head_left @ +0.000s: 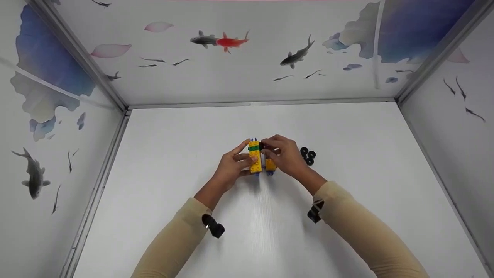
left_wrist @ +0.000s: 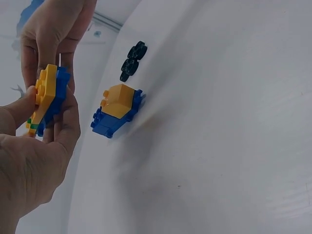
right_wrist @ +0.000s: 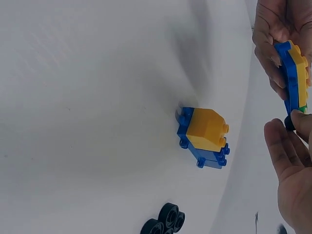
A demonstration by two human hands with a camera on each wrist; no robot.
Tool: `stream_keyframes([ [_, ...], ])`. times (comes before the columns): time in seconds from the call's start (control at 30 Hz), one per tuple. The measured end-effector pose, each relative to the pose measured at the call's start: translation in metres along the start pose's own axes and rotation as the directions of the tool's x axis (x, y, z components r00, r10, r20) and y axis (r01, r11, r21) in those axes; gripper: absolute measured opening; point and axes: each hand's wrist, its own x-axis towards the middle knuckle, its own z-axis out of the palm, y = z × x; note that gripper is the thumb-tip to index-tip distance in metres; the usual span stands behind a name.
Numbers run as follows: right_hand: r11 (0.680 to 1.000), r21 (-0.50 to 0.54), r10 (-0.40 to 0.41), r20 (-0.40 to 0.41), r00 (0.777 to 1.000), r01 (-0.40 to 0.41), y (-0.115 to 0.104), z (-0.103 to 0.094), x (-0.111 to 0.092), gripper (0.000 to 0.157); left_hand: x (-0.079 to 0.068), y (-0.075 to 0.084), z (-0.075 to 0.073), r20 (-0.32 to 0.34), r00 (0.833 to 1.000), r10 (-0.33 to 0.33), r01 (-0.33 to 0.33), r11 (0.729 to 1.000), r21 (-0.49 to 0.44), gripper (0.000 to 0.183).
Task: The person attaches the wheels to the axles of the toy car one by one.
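My left hand [head_left: 228, 168] grips a toy-brick vehicle [head_left: 255, 164] by its sides, lifted over the table. Yellow bricks with a green band make up its top, and its base [right_wrist: 291, 78] is blue. With thumb and fingers, my right hand [head_left: 285, 153] pinches a small black wheel [right_wrist: 289, 123] against the vehicle's side, near the green band. A second brick vehicle [right_wrist: 207, 129], yellow on a blue base, stands on the table just below the hands. The right hand partly covers it in the head view.
Several loose black wheels [head_left: 307, 156] lie clustered on the white table [head_left: 173, 154], right of my right hand. Printed panels with fish [head_left: 297, 56] enclose the table at the back and both sides. A black wrist camera [head_left: 214, 226] sits on each sleeve.
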Motion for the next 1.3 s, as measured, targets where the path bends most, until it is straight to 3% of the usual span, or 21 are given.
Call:
stream_keyframes([
  [0.3,0.997,-0.058,0.043,0.023,0.999,-0.042,0.015,-0.015,-0.005,0.036,0.003,-0.002,-0.010,-0.031,0.999,0.027,-0.026,0.999,0.024,0.077],
  [0.5,0.986,-0.148,0.078,-0.002,0.997,-0.077,0.030,-0.028,-0.014,0.034,0.003,-0.003,-0.012,-0.034,0.999,0.034,-0.031,0.997,0.067,0.075],
  [0.73,0.983,-0.161,0.087,-0.022,0.996,-0.089,0.049,-0.046,-0.025,0.032,0.003,-0.002,-0.012,-0.021,0.999,0.035,-0.033,0.996,0.078,0.074],
  [1.3,0.940,-0.312,0.143,-0.015,0.990,-0.141,0.099,-0.068,-0.048,0.035,0.002,-0.005,-0.018,-0.029,0.999,0.023,-0.021,0.998,0.066,0.068],
])
